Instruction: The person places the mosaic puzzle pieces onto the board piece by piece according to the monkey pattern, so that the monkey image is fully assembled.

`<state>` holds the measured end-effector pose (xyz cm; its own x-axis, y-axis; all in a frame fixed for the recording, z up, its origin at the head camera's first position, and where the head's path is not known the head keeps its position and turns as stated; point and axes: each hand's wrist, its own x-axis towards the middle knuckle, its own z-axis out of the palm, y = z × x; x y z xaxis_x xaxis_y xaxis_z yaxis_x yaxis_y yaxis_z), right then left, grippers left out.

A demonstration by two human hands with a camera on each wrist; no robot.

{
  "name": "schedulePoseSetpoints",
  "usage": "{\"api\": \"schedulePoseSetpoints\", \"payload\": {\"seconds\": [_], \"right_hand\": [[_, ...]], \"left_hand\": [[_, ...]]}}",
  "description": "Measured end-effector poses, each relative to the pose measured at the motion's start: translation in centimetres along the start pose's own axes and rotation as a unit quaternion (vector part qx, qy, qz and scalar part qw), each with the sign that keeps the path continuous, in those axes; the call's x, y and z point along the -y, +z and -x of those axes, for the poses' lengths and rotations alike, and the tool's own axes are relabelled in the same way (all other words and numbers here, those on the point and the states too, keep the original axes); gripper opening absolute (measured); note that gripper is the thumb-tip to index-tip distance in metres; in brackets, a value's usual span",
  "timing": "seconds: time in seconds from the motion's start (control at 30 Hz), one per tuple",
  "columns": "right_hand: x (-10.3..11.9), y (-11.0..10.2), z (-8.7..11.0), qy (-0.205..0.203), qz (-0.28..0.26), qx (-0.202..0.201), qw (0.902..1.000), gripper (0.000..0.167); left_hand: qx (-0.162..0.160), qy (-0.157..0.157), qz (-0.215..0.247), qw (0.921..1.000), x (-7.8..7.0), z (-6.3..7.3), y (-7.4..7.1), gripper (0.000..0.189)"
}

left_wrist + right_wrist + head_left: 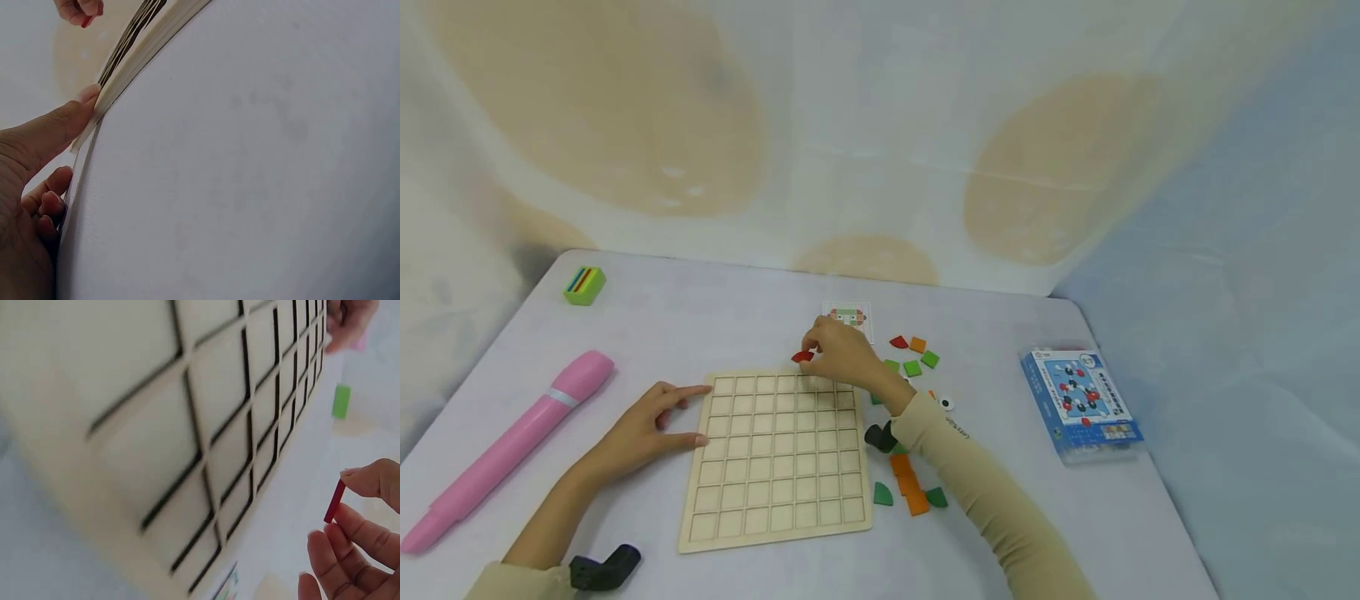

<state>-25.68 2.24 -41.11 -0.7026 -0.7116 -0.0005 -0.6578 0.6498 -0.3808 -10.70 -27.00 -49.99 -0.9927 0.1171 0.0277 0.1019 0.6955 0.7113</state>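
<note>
A square wooden grid board (778,458) lies on the table. At its far edge my right hand (842,354) pinches a red quarter-circle tile (802,357) between thumb and fingers. The right wrist view shows this red tile (335,501) edge-on, held off the board. My left hand (643,429) is at the board's left edge, thumb and index finger spread, with their tips right at the rim. In the left wrist view the left thumb (69,119) rests against the board's side while the other fingers bend loosely beneath.
A patterned card (850,317) lies behind the right hand. Right of the board are scattered tiles, including green squares (912,368), orange pieces (910,485) and a white eye disc (947,403). A blue box (1081,402) stands right, a pink cylinder (512,450) left, a green block (584,286) far left.
</note>
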Motion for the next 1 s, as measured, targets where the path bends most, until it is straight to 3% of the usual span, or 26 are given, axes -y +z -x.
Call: {"api": "schedulePoseSetpoints", "payload": {"seconds": [0.5,1.0], "right_hand": [[5.4,3.8,-1.1,-0.05,0.036,0.07,0.9956,0.021],[6.4,5.1,-1.3,-0.059,0.054,0.079,0.9936,0.022]], "left_hand": [[0.002,0.006,0.011,0.9999,-0.3,-0.3,0.0,0.07],[0.006,-0.004,0.015,0.9999,-0.2,0.0,-0.1,0.071]]}}
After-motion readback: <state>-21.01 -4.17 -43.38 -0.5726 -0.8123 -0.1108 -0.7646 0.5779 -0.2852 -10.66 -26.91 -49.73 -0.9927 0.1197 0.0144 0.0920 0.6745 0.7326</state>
